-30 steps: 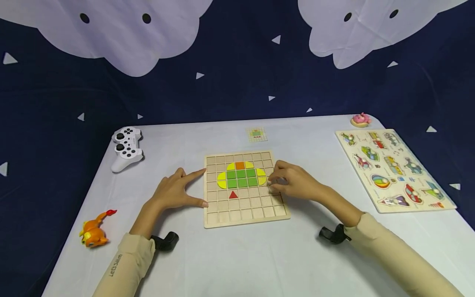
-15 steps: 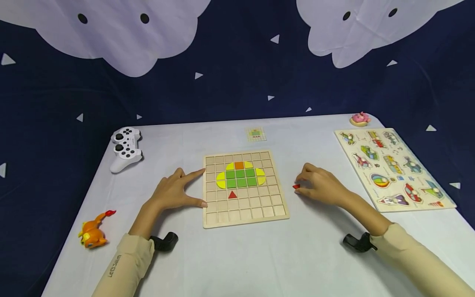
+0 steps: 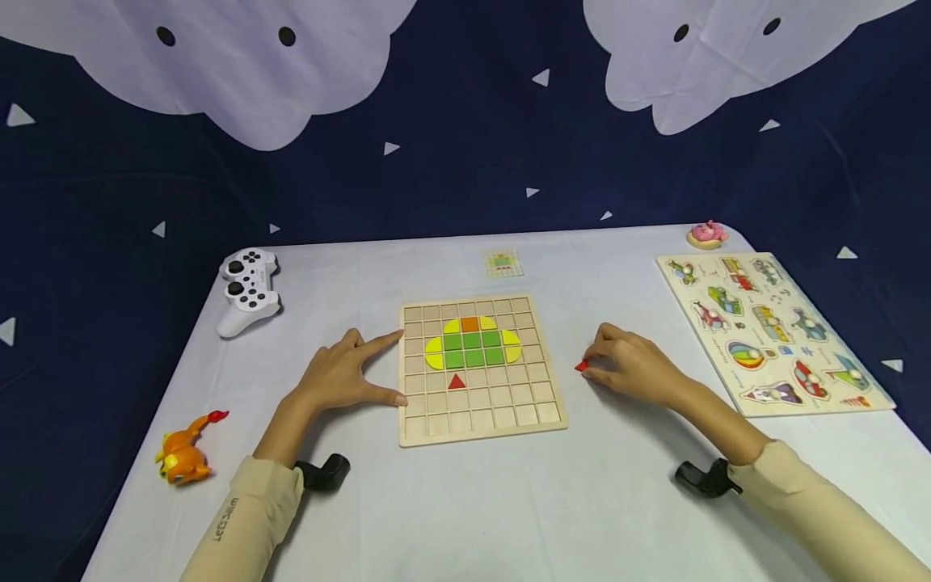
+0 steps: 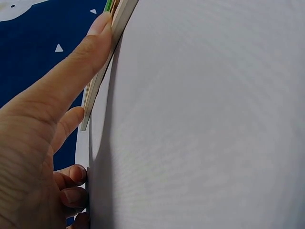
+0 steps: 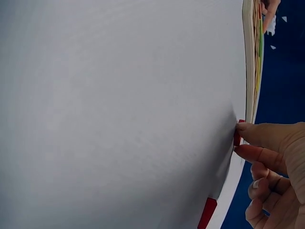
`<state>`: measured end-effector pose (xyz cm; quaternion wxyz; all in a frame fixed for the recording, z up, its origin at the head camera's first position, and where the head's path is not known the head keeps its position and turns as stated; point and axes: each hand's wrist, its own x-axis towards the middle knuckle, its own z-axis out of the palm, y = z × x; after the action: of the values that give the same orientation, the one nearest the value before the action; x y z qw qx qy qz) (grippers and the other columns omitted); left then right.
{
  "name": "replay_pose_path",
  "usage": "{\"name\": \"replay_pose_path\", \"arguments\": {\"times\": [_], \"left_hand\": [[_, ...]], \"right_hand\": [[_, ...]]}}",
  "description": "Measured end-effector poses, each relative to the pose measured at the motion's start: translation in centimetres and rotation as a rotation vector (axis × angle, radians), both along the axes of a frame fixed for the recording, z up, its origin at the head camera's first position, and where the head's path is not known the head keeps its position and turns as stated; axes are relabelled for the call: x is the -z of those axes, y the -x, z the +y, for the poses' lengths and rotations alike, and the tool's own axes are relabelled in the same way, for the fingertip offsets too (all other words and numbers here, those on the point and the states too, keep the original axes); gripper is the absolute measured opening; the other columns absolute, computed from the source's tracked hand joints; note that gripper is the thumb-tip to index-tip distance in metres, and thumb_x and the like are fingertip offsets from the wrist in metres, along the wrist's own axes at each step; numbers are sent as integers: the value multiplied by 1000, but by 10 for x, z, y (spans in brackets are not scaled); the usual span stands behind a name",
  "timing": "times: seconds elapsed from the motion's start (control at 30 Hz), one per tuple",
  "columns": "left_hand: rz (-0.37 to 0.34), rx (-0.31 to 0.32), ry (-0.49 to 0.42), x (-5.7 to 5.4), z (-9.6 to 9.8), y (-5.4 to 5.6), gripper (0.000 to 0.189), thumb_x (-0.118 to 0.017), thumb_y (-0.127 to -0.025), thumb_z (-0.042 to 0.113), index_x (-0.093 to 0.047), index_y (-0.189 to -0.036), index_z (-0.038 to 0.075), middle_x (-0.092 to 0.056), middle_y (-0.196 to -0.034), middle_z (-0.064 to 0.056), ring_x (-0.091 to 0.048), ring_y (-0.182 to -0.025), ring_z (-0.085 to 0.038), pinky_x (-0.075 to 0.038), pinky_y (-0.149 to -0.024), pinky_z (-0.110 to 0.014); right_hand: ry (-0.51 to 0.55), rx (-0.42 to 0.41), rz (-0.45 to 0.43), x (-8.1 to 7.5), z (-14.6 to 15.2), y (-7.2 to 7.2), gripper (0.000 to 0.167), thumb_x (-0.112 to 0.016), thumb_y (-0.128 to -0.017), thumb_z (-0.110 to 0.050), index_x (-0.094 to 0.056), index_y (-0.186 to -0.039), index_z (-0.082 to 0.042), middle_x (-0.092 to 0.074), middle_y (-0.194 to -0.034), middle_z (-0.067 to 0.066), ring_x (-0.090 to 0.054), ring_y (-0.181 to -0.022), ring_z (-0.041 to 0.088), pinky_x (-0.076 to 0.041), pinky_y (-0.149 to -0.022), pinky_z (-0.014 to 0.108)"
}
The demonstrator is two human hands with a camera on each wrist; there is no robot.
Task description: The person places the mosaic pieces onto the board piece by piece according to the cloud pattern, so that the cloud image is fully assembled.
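A square wooden grid board (image 3: 509, 400) lies mid-table. Set in it are several green squares (image 3: 473, 357), an orange square (image 3: 469, 324), yellow rounded pieces (image 3: 512, 346) and one red triangle (image 3: 456, 381). My left hand (image 3: 342, 376) touches the board's left edge with index finger and thumb spread apart. To the right of the board, my right hand (image 3: 633, 364) pinches a small red piece (image 5: 237, 138) between thumb and index finger, low over the tablecloth. Another red piece (image 5: 208, 213) lies on the cloth near this hand in the right wrist view.
A small pattern card (image 3: 503, 263) lies behind the board. At left are a white game controller (image 3: 250, 291) and an orange toy figure (image 3: 183, 457). A picture puzzle board (image 3: 771, 339) lies at right, with a pink toy (image 3: 707, 235) behind it.
My right hand has moved from the board's right edge out to the tablecloth on the right, where a red piece shows at its fingertips. My left hand has stayed put.
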<state>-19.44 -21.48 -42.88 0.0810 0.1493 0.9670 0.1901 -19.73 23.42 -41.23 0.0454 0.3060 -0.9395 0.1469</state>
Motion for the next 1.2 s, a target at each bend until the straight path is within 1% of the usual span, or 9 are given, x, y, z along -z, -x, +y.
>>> {"name": "replay_pose_path", "arguments": {"times": [0.23, 0.33, 0.47, 0.63, 0.8, 1.0, 1.2], "left_hand": [[-4, 1, 3, 0, 1, 1, 109, -78, -56, 78, -42, -150, 37, -44, -91, -4, -38, -67, -20, -28, -66, -33], [-1, 3, 3, 0, 1, 1, 109, -78, -56, 78, -42, -150, 37, -44, -91, -4, -38, -67, -20, -28, -66, -33], [-3, 5, 4, 0, 1, 2, 109, -78, -56, 77, -42, -150, 37, -44, -91, -4, -38, -67, -20, -28, -66, -33], [-5, 2, 5, 1, 0, 2, 109, -78, -56, 78, -42, -150, 37, -45, -91, -4, -38, -66, -20, -28, -65, -33], [-10, -2, 4, 1, 0, 1, 109, -77, -56, 79, -42, -151, 37, -45, -92, -4, -38, -67, -20, -28, -65, -33], [-9, -4, 4, 1, 0, 1, 109, -78, -56, 78, -42, -150, 37, -45, -91, -4, -38, -67, -20, -28, -65, -33], [0, 0, 6, 0, 1, 0, 108, -78, -56, 77, -43, -150, 37, -45, -91, -4, -38, -66, -20, -28, -65, -33]], "right_hand": [[13, -29, 15, 2, -3, 3, 12, -82, -79, -16, -76, -88, -10, -53, -85, -5, -49, -72, 8, -46, -66, 31], [32, -29, 26, 1, -5, 4, 12, -83, -78, -17, -75, -86, -11, -52, -84, -5, -49, -72, 8, -46, -66, 31], [59, -24, 26, -3, -13, 6, 12, -83, -77, -17, -74, -84, -13, -52, -84, -4, -50, -73, 11, -45, -66, 31], [81, -52, 6, -6, -32, 9, 13, -83, -77, -18, -75, -85, -12, -54, -85, -4, -55, -76, 12, -48, -68, 32], [107, -111, -13, -8, -56, 10, 13, -82, -78, -19, -75, -86, -11, -55, -86, -4, -56, -77, 11, -49, -69, 31], [119, -181, -35, -10, -82, 10, 11, -80, -80, -19, -75, -86, -12, -55, -87, -1, -53, -75, 11, -48, -69, 30], [121, -235, -31, -10, -104, 9, 11, -80, -80, -18, -77, -87, -10, -54, -86, -1, -49, -73, 9, -47, -68, 27]]}}
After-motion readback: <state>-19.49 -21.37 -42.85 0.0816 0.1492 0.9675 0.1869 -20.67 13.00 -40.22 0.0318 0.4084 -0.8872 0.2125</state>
